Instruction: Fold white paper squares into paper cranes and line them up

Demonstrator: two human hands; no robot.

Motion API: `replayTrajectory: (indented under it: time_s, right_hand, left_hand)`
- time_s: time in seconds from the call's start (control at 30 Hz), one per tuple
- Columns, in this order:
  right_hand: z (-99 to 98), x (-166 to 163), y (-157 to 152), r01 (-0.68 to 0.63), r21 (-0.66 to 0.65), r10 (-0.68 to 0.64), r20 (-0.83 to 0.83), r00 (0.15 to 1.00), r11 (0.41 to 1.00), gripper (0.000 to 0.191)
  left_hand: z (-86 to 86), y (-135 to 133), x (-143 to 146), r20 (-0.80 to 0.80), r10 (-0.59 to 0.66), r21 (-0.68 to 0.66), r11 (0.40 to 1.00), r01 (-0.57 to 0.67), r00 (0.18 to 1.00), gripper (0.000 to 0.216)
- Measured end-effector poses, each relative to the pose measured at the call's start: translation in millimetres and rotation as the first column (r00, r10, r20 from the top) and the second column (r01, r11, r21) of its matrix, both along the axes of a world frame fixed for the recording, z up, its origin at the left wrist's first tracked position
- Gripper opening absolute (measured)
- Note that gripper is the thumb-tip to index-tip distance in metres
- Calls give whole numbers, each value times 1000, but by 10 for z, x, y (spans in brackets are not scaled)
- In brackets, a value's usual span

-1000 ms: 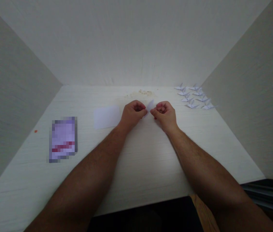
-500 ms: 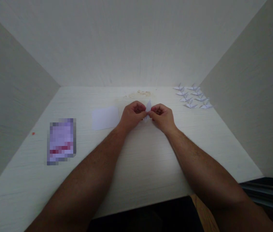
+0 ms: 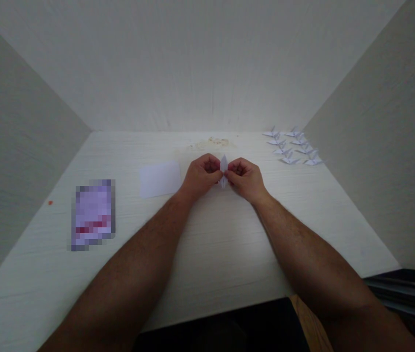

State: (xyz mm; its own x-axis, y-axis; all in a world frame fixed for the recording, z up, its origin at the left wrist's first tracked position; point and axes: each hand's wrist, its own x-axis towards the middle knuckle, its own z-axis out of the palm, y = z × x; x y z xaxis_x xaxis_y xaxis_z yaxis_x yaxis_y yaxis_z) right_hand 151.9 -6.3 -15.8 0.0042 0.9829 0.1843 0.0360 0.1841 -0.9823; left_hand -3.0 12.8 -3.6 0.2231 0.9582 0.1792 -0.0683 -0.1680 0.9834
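A small folded piece of white paper (image 3: pixel 223 165), narrow and pointed at top and bottom, stands between my two hands above the table. My left hand (image 3: pixel 204 173) pinches its left side between thumb and fingers. From the other side, my right hand (image 3: pixel 244 177) pinches the right edge in the same way. The fingertips cover part of the folds. Left of my left hand lies a stack or sheet of white paper (image 3: pixel 160 179). Several folded paper cranes (image 3: pixel 288 146) sit in two rows at the back right.
A pixelated purple packet (image 3: pixel 93 215) lies on the left of the white table (image 3: pixel 215 274), with a small orange bit (image 3: pixel 50 203) beyond it. Brownish marks (image 3: pixel 218 141) show near the back wall. Walls enclose the back and both sides.
The folded paper has turned slightly and sits more upright, its top tip a little lower and to the left. My right hand has shifted slightly left.
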Motion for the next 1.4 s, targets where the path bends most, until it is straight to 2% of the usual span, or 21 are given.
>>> replayTrajectory:
  time_s: [0.47, 0.6, 0.8, 1.0, 1.4]
  right_hand:
    - [23, -8, -6, -21, 24, 21, 7, 1000, 1000, 11]
    - [22, -7, -2, -33, 16, 33, -33, 999, 999, 11]
    - [32, 9, -9, -59, 22, 59, -6, 998, 998, 8]
    - [35, 35, -3, -93, 18, 94, -33, 995, 995, 8]
    - [53, 58, -17, -99, -33, 96, -76, 992, 995, 10]
  left_hand:
    - [-16, -2, -6, -56, -22, 37, 999, 24, 998, 16]
    - [-25, 1, -13, -27, -25, 23, 999, 26, 999, 16]
    - [-14, 11, -26, 0, -44, 23, 999, 44, 999, 15]
    - [7, -5, -27, 26, -52, -10, 999, 52, 998, 13]
    - [68, -22, -50, -41, -56, -63, 997, 53, 998, 10]
